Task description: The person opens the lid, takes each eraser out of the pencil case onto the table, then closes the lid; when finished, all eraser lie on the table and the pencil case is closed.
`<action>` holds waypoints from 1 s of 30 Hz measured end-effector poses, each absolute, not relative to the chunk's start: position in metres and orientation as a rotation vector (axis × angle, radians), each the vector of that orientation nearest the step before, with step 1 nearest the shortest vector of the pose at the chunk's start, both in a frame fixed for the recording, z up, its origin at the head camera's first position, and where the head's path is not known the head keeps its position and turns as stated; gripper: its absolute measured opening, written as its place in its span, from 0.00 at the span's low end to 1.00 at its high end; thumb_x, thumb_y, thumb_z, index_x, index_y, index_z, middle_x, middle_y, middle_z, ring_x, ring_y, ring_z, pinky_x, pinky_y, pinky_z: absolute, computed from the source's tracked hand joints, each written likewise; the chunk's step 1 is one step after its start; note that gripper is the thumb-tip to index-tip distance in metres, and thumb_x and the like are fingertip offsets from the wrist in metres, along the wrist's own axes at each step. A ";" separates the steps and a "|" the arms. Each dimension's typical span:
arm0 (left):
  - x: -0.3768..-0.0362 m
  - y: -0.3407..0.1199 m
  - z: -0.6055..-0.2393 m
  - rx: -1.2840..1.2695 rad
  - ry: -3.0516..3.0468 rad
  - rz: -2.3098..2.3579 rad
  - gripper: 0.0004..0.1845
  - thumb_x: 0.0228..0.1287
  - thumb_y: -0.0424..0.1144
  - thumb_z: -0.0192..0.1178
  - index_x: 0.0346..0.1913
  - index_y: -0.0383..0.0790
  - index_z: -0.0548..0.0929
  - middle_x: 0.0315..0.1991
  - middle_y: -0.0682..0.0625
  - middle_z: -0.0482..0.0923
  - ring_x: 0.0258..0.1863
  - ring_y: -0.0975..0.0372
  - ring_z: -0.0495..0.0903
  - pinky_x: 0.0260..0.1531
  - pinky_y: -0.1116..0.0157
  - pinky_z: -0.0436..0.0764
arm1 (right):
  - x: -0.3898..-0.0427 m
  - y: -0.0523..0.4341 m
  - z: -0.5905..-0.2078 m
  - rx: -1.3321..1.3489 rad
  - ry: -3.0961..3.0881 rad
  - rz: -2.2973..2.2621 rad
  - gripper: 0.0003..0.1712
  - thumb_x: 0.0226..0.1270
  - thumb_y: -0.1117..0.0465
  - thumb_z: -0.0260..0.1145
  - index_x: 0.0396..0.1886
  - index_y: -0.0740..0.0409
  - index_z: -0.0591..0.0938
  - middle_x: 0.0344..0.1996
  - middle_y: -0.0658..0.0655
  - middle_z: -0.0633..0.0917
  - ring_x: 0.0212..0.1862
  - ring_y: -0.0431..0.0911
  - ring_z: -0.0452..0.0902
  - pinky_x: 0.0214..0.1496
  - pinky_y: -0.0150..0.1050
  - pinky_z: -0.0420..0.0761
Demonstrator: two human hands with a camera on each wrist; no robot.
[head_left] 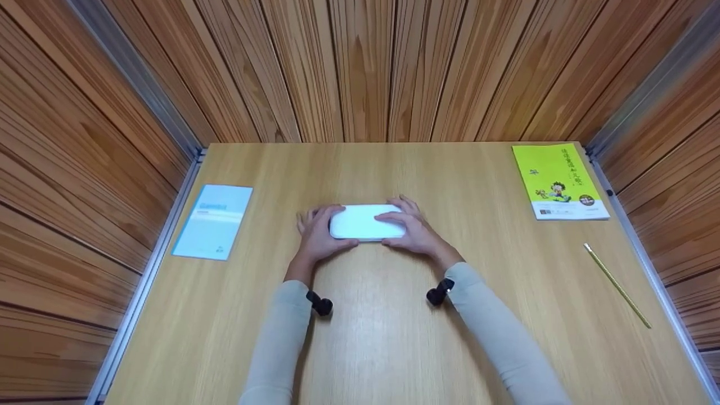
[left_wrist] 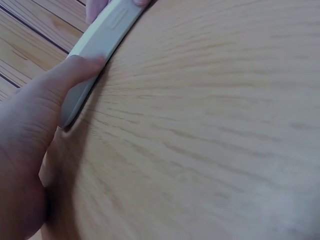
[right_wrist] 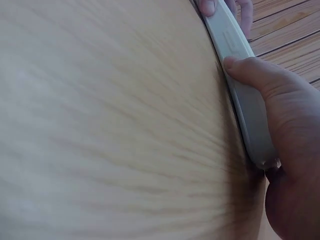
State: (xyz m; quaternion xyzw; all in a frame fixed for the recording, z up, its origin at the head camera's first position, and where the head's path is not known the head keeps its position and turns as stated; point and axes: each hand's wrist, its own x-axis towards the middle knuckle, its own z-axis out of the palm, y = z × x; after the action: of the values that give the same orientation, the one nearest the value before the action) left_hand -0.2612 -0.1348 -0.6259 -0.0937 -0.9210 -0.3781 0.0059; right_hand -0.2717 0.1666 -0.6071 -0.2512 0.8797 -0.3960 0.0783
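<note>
Two hands grip a white case (head_left: 367, 222) lying flat near the middle of the surface (head_left: 394, 337). The left hand (head_left: 318, 239) curls round its left end, thumb on the near edge; the right hand (head_left: 413, 230) curls round its right end likewise. A green book (head_left: 557, 180) with unreadable print lies at the far right corner, a pale blue booklet (head_left: 214, 221) by the left edge, a pencil (head_left: 616, 284) by the right edge.

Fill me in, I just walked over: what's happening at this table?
A person grips a flat white case at both ends, left hand and right hand, thumbs on its near edge. It lies mid-table. A pale blue booklet lies left, a green book and a pencil right, all untouched.
</note>
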 end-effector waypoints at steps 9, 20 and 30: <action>-0.261 -0.134 -0.629 -0.302 -2.850 -1.217 0.49 0.54 0.62 0.87 0.77 0.50 0.80 0.79 0.44 0.79 0.84 0.42 0.65 0.88 0.27 0.31 | -0.272 0.179 -0.608 -0.704 2.560 -1.272 0.32 0.69 0.54 0.83 0.73 0.43 0.87 0.90 0.62 0.61 0.93 0.67 0.47 0.90 0.76 0.47; -0.260 -0.135 -0.625 -0.293 -2.884 -1.204 0.49 0.56 0.62 0.85 0.78 0.50 0.78 0.80 0.43 0.77 0.84 0.42 0.65 0.89 0.29 0.33 | -0.276 0.182 -0.610 -0.742 2.543 -1.313 0.32 0.67 0.56 0.84 0.70 0.47 0.89 0.87 0.65 0.67 0.90 0.68 0.57 0.89 0.74 0.53; -0.263 -0.133 -0.624 -0.361 -2.892 -1.227 0.46 0.58 0.59 0.84 0.79 0.53 0.78 0.82 0.45 0.75 0.82 0.43 0.63 0.86 0.27 0.31 | -0.277 0.187 -0.610 -0.749 2.510 -1.311 0.34 0.67 0.58 0.83 0.73 0.46 0.87 0.88 0.63 0.66 0.90 0.68 0.55 0.90 0.75 0.51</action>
State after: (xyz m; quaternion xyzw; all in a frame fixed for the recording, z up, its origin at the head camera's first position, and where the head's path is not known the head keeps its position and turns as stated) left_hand -0.2633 -0.1335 -0.6242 -0.1142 -0.9145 -0.3881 -0.0102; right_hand -0.2771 0.1873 -0.6097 -0.2542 0.8521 -0.4450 0.1062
